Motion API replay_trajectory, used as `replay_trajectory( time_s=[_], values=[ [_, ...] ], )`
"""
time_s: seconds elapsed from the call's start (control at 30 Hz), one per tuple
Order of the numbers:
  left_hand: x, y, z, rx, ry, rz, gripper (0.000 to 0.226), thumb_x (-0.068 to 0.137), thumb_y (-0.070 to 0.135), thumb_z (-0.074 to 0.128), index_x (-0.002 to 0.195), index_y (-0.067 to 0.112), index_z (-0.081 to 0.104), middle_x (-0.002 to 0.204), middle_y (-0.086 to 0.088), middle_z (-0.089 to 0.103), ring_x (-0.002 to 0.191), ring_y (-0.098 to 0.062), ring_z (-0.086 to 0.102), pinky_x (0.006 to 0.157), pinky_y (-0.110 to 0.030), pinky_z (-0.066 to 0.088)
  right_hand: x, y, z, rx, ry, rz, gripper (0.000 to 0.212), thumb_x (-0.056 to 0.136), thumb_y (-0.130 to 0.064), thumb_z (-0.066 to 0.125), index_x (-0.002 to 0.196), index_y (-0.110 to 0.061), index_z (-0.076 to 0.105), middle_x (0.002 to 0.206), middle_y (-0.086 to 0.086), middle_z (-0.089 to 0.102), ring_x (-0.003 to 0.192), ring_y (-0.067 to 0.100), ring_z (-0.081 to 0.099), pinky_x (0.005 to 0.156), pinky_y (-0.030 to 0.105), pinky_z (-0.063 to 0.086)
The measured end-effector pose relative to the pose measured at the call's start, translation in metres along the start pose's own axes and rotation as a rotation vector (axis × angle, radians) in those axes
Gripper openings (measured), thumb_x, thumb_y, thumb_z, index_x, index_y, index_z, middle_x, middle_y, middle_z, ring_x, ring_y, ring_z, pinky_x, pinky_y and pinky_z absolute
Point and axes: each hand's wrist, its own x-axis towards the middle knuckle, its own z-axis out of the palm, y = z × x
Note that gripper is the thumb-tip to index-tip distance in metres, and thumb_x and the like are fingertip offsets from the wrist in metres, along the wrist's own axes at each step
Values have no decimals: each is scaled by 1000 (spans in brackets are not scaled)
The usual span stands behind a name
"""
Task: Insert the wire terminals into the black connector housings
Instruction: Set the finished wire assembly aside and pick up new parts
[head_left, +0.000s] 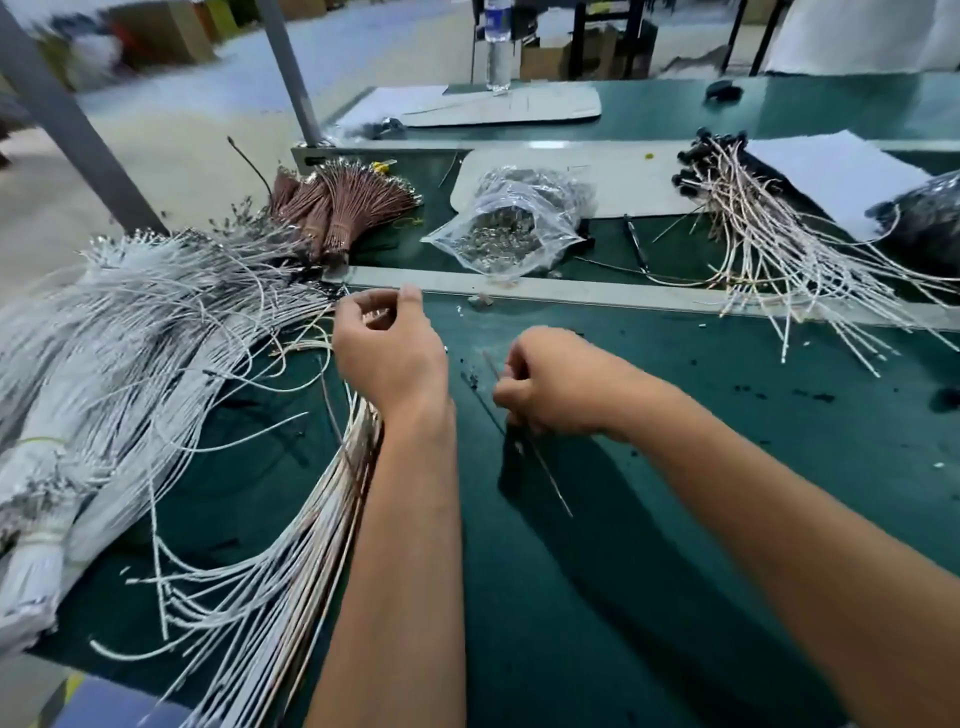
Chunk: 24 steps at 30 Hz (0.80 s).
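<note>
Pinching a thin wire (540, 457), the right hand (550, 384) curls; left hand (389, 348) seemingly grips pale wires (311, 519).

A water bottle (497, 47) (clear plastic) stands beyond white sheets (826, 174).

No text, number, brand or sign is showing clearly enough to read. The water bottle (497, 47) standing at the far end of the bench (675, 519) is wearing a blue label, but its print is too blurred to make out. The white sheets (831, 176) lying at the right are showing no legible writing.
</note>
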Motion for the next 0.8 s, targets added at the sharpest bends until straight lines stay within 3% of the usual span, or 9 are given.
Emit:
replay_trajectory(
  time_s=[0.1,0.2,0.27,0.33,0.47,0.57,0.8],
  values=[
    [-31,-8,33,-8,-169,-23,15,92,23,72,79,23,64,80,-7,72,69,-23,68,77,-47,61,-19,49,-19,501,178,83,19,91,-2,57,73,-8,58,62,6,71,41,10,51,38,18,36],
    [-71,-19,67,-12,-377,-47,18,94,25,71,78,20,65,66,-2,67,55,-16,60,62,-36,55,-40,99,-36,834,381,156,12,92,7,64,91,-5,63,60,3,69,43,10,51,36,17,36],
    [-94,-27,81,-26,-548,-59,15,94,21,72,80,19,67,61,0,65,52,-12,59,58,-29,52,-53,126,-46,1060,504,140,27,90,3,72,113,-4,60,65,4,71,48,10,58,40,16,40],
    [-111,-34,89,-40,-692,-70,9,94,15,71,85,15,72,63,0,67,54,-11,60,61,-29,54,-67,145,-52,1213,633,75,41,84,-4,77,122,-6,60,73,3,72,57,9,64,46,15,45],
    [-122,-44,91,-23,-864,-38,14,93,0,67,95,11,76,75,-3,72,63,-9,66,67,-24,56,-82,164,-49,1327,859,-16,22,79,-15,77,99,-9,71,77,1,74,64,10,69,54,16,52],
    [-118,-47,88,18,-934,33,19,90,-6,68,99,8,76,81,-6,75,64,-10,68,69,-23,57,-85,172,-42,1393,984,-40,4,91,-9,72,93,-9,69,79,5,74,69,16,73,57,20,56],
    [-118,-48,87,-8,-939,-11,23,83,-13,72,100,0,67,85,-13,77,67,-18,72,67,-25,58,-82,176,-40,1335,1120,-36,10,97,-4,66,89,-10,67,79,7,74,69,20,73,61,24,59]
  ],
)
